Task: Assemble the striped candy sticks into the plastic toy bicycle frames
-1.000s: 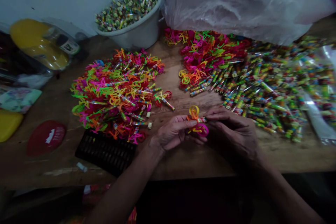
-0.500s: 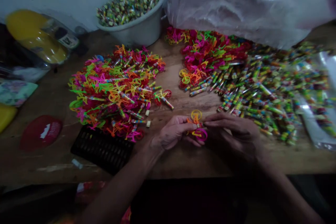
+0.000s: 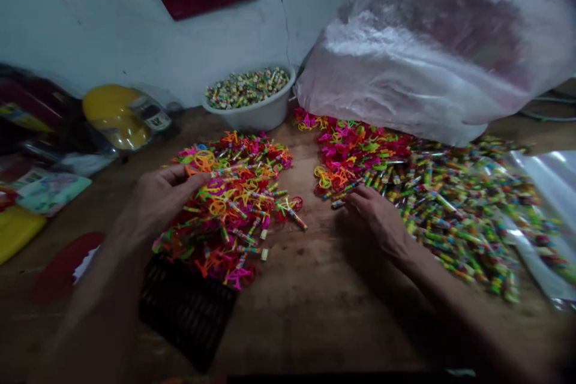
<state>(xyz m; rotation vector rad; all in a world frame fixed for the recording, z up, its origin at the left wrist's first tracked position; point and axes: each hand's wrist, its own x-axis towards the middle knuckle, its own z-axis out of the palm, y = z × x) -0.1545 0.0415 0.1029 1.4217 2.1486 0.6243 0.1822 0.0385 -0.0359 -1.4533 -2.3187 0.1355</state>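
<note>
L hand (image 3: 150, 201) pos.: above the L rear edge of the toy pile (image 3: 238, 210), fingers at a toy w/ an orange wheel (image 3: 204, 161); clamped or only touching, cannot tell (blur). Thumb is nearest the cam. R hand (image 3: 380, 216) pos.: low over the desk (image 3: 292, 312), front L edge of the tube pile (image 3: 450, 216); fingers at a striped tube (image 3: 338, 203), its end projecting L past them. Grip on tube: cannot tell. Hands well apart, bare desk strip btwn. Toy pile = multicolour wheeled pcs, some w/ tubes attached, L of ctr. Second heap, bright plastic pcs (image 3: 360, 147), adjoins tube pile at its L rear. Large translucent bag (image 3: 405, 84) sits behind both. White tub (image 3: 270, 117), filled w/ small pcs, stands at the wall, behind toy pile. Black slotted tray (image 3: 189, 312) lies at toy pile's front edge, partly under L forearm. Red flat item (image 3: 58, 276) further L. Clear bag (image 3: 535, 246) at far R, beside tube pile.
</note>
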